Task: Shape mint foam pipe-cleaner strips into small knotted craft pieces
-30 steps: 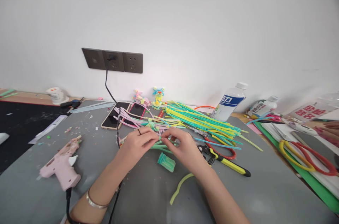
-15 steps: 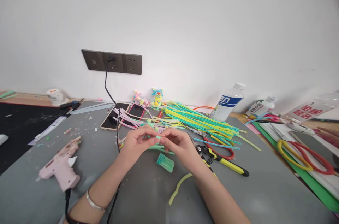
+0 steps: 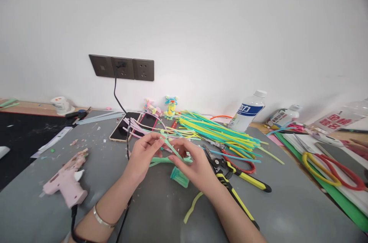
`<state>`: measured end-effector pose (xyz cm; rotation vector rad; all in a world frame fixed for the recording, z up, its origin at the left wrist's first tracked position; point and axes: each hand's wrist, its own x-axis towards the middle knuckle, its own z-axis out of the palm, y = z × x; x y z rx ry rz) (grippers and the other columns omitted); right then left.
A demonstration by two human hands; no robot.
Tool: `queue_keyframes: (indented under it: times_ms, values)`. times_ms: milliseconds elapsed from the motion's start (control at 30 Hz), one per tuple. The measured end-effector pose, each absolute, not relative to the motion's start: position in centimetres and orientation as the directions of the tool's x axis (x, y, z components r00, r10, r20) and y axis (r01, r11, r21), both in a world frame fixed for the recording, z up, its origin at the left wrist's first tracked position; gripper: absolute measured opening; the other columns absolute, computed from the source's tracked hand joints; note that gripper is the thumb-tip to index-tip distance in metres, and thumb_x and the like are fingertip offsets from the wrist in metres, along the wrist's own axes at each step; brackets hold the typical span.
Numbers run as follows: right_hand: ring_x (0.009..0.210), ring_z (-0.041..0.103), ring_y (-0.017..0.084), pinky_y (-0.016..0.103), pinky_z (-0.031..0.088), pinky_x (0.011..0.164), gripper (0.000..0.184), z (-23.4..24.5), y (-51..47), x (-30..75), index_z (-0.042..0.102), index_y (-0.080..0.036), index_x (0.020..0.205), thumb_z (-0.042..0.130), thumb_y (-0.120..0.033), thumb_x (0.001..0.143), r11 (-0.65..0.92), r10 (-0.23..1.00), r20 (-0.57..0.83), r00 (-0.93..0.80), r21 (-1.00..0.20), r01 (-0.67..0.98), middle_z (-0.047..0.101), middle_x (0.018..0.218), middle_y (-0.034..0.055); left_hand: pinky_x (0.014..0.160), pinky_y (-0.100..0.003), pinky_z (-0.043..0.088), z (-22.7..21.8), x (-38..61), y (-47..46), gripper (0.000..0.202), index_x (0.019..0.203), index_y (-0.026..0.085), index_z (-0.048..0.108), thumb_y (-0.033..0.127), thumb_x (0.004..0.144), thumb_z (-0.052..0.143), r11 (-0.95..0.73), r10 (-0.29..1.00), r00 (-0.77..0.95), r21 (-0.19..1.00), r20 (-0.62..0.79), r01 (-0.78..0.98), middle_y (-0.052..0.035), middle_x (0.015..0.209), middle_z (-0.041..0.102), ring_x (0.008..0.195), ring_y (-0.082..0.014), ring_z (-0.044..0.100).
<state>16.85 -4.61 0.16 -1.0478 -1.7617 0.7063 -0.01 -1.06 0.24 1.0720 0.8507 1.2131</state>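
Observation:
My left hand [image 3: 143, 155] and my right hand [image 3: 192, 164] meet over the grey mat [image 3: 161, 204], fingers pinched on a thin green pipe cleaner [image 3: 170, 148] that slants up between them. A folded green bundle [image 3: 179, 176] lies just below my right hand. More green stems [image 3: 161, 160] lie flat under both hands. A silver bangle [image 3: 101, 220] sits on my left wrist.
A heap of green, yellow and pink pipe cleaners [image 3: 218, 130] lies beyond. Yellow-handled pliers [image 3: 241, 179] sit right of my right hand, a pink glue gun [image 3: 66, 181] left. Two phones [image 3: 126, 126], small figures [image 3: 170, 105], bottles [image 3: 247, 110] and red-yellow scissors [image 3: 330, 166] stand around.
Both hands have lifted a green stem from the mat and now hold it slanted between them. The pliers' handles have spread apart near my right wrist.

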Motion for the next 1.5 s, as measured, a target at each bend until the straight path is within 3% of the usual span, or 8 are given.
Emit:
queue_keyframes:
  times_ms: [167,267,367,467,567,1000,1267,1500]
  values:
    - [0.082,0.061,0.021,0.034,0.05,0.076,0.035,0.8,-5.2,17.5,0.058,-0.025,0.122,0.036,-0.044,0.102,0.516,0.837,0.456,-0.301,-0.841,0.163,0.066,0.098,0.008,0.051,-0.018,0.049,0.5,-0.2,-0.9,0.029,0.08,0.017,0.071,0.039,0.066,0.085,0.11,0.982,0.186,0.903,-0.034,-0.414,-0.0004,0.076,0.064,0.072,-0.0132,0.06]
    - [0.082,0.062,0.022,0.036,0.051,0.08,0.045,0.9,-5.3,17.6,0.057,-0.024,0.122,0.048,-0.058,0.094,0.58,0.792,0.504,-0.344,-0.798,0.166,0.068,0.096,0.0086,0.051,-0.017,0.05,0.3,-0.4,-0.8,0.029,0.081,0.017,0.072,0.038,0.068,0.085,0.142,0.976,0.212,0.885,-0.051,-0.443,0.0,0.077,0.064,0.072,-0.0118,0.059]
    - [0.084,0.065,0.022,0.034,0.052,0.08,0.043,0.6,-5.2,17.3,0.055,-0.023,0.122,0.068,-0.044,0.086,0.619,0.778,0.543,-0.315,-0.747,0.243,0.07,0.098,0.0082,0.052,-0.017,0.05,0.1,-0.4,-0.8,0.027,0.081,0.017,0.071,0.037,0.069,0.085,0.162,0.972,0.228,0.874,-0.061,-0.459,0.0005,0.074,0.063,0.071,-0.0114,0.059]
    - [0.085,0.068,0.018,0.03,0.053,0.078,0.017,0.3,-5.1,17.0,0.059,-0.024,0.111,0.057,-0.02,0.095,0.63,0.775,0.574,-0.264,-0.734,0.252,0.073,0.095,0.0061,0.053,-0.018,0.049,0.1,-0.3,-0.8,0.026,0.079,0.017,0.07,0.037,0.069,0.085,0.132,0.975,0.218,0.882,-0.034,-0.452,0.0014,0.071,0.062,0.068,-0.0108,0.058]
    - [0.084,0.068,0.018,0.029,0.052,0.077,0.016,0.2,-4.9,17.0,0.062,-0.023,0.1,0.052,-0.012,0.095,0.659,0.751,0.606,-0.261,-0.71,0.247,0.073,0.091,0.0051,0.053,-0.018,0.047,0.2,-0.2,-0.9,0.028,0.076,0.016,0.069,0.039,0.069,0.084,0.071,0.979,0.202,0.917,0.01,-0.393,0.002,0.067,0.061,0.063,-0.0099,0.057]
    - [0.078,0.06,0.018,0.029,0.05,0.067,0.011,0.5,-4.3,18.2,0.065,-0.024,0.094,0.056,-0.018,0.095,0.612,0.791,0.602,-0.112,-0.778,0.144,0.065,0.085,0.0048,0.058,-0.02,0.047,0.1,-0.3,-1.2,0.017,0.072,0.016,0.074,0.031,0.071,0.081,-0.046,0.952,0.292,0.987,0.091,-0.157,-0.0002,0.067,0.065,0.06,-0.0103,0.057]
    - [0.079,0.06,0.018,0.032,0.047,0.073,0.012,0.8,-4.2,18.3,0.065,-0.024,0.091,0.058,-0.015,0.094,0.63,0.775,0.604,-0.185,-0.762,0.151,0.067,0.086,0.0039,0.064,-0.022,0.048,0.5,-0.3,-1.4,0.004,0.071,0.017,0.079,0.021,0.07,0.08,0.005,0.886,0.461,0.992,0.055,-0.128,-0.0021,0.067,0.07,0.064,-0.0117,0.057]
    - [0.08,0.059,0.018,0.032,0.045,0.074,0.015,0.8,-4.3,18.3,0.065,-0.025,0.091,0.058,-0.011,0.093,0.627,0.776,0.599,-0.197,-0.767,0.139,0.065,0.086,0.0031,0.064,-0.023,0.048,0.6,-0.6,-1.4,0.009,0.068,0.018,0.08,0.026,0.07,0.08,0.092,0.842,0.538,0.99,-0.023,-0.102,-0.0023,0.065,0.069,0.062,-0.0112,0.056]
